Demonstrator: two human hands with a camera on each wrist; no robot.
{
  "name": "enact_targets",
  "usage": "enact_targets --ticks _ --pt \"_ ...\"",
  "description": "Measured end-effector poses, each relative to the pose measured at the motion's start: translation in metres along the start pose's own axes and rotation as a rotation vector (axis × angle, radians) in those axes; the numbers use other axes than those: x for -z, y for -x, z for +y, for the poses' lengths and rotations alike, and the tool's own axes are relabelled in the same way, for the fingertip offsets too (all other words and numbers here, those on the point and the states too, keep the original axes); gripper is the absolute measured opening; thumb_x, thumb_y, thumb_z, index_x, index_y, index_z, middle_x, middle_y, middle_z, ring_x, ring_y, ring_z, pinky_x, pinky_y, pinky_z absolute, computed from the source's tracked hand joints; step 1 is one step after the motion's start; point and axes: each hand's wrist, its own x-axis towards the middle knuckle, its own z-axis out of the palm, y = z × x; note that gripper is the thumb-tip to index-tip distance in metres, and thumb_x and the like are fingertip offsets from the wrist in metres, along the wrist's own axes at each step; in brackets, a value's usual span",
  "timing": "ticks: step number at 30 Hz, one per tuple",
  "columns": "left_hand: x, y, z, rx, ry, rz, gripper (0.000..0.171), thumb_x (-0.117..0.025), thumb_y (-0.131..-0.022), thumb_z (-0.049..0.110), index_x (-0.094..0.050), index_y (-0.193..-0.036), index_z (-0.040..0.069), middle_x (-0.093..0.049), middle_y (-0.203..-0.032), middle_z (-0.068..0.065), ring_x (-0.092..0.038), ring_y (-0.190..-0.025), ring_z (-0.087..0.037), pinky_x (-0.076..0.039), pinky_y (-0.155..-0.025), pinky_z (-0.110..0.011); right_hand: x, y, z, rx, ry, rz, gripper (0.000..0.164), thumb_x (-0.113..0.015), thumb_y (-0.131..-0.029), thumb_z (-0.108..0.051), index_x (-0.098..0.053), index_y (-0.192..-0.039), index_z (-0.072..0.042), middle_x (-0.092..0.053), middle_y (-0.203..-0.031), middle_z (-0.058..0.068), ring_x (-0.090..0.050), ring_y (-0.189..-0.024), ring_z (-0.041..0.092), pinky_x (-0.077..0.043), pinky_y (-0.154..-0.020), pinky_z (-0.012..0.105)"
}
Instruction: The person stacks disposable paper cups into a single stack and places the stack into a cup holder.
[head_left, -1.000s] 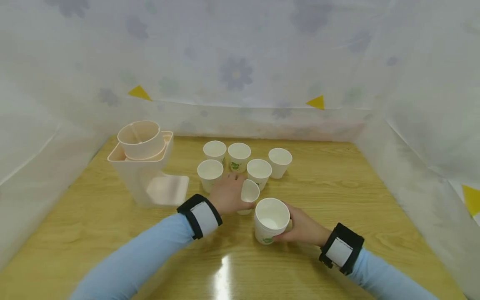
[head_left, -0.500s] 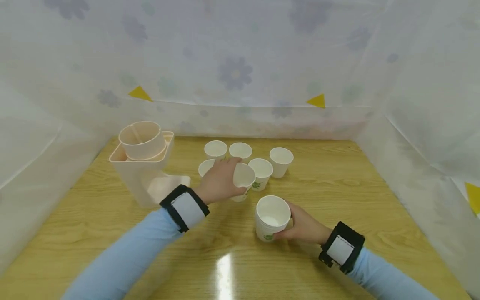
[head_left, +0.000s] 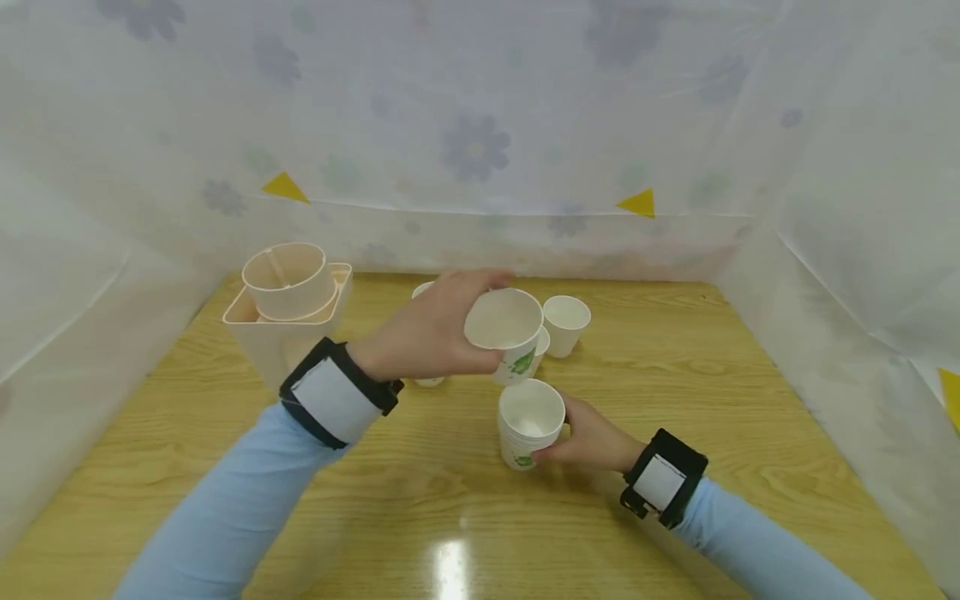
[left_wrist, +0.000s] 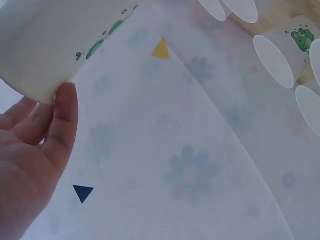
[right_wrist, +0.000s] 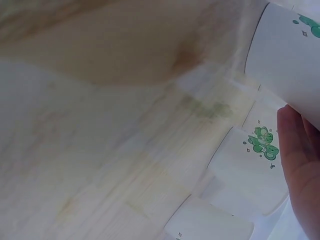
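My left hand (head_left: pixel 438 329) grips a white paper cup (head_left: pixel 504 321) by its side, thumb in front, and holds it raised off the table. In the left wrist view, the fingertips meet the wall of the same cup (left_wrist: pixel 55 45), which has small green prints. Just below and in front, my right hand (head_left: pixel 588 437) holds a stack of nested paper cups (head_left: pixel 522 446) on the table. The raised cup's base is just above and behind the stack's rim. Other paper cups stand behind, one of them (head_left: pixel 566 325) at the right; several are partly hidden by the left hand.
A cream plastic container (head_left: pixel 281 342) with a round cup-like top (head_left: pixel 285 283) stands at the left back of the wooden table (head_left: pixel 660 367). Flower-patterned white sheeting (head_left: pixel 472 150) hangs behind the table and at both sides. Cups with green prints (right_wrist: pixel 245 165) show in the right wrist view.
My left hand has lifted one cup from the group and brought it up toward the stack. My right hand has kept hold of the stack, which has shifted slightly left and back.
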Motion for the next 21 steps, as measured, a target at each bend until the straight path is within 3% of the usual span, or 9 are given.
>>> enact_targets --ticks 5,11,15,21 --pt "0.002 -0.005 0.001 -0.074 0.066 -0.067 0.074 -0.073 -0.073 0.021 -0.041 -0.138 0.006 -0.051 -0.134 -0.008 -0.045 -0.12 -0.021 -0.041 -0.098 -0.039 0.0 -0.003 -0.001 0.017 -0.014 -0.02 0.075 -0.081 -0.072 -0.019 -0.041 -0.135 -0.006 -0.057 -0.126 0.009 -0.053 -0.116 0.019 -0.04 -0.1 0.041" --pt "0.0 -0.011 0.002 -0.163 0.07 -0.09 0.071 -0.072 -0.073 0.02 -0.043 -0.136 0.003 -0.053 -0.132 -0.01 -0.047 -0.117 -0.022 -0.041 -0.098 -0.038 -0.002 -0.01 -0.004 0.054 -0.026 -0.054 0.069 -0.079 -0.074 -0.018 -0.045 -0.131 -0.004 -0.059 -0.124 0.012 -0.054 -0.114 0.015 -0.041 -0.098 0.037" --pt "-0.002 -0.015 0.0 -0.167 0.06 -0.134 0.069 -0.07 -0.073 0.02 -0.044 -0.136 0.006 -0.052 -0.132 -0.009 -0.046 -0.118 -0.021 -0.041 -0.098 -0.037 0.0 -0.013 -0.004 0.035 -0.051 -0.07 0.067 -0.079 -0.074 -0.015 -0.045 -0.131 -0.005 -0.059 -0.124 0.012 -0.054 -0.114 0.017 -0.04 -0.099 0.04" --pt "-0.009 -0.022 -0.005 -0.14 0.083 -0.256 0.069 -0.068 -0.073 0.019 -0.044 -0.137 0.01 -0.051 -0.132 -0.005 -0.046 -0.117 -0.016 -0.041 -0.097 -0.035 0.002 -0.014 -0.005 0.022 -0.075 -0.084 0.067 -0.079 -0.073 -0.015 -0.046 -0.13 -0.006 -0.059 -0.124 0.012 -0.054 -0.115 0.019 -0.04 -0.099 0.042"
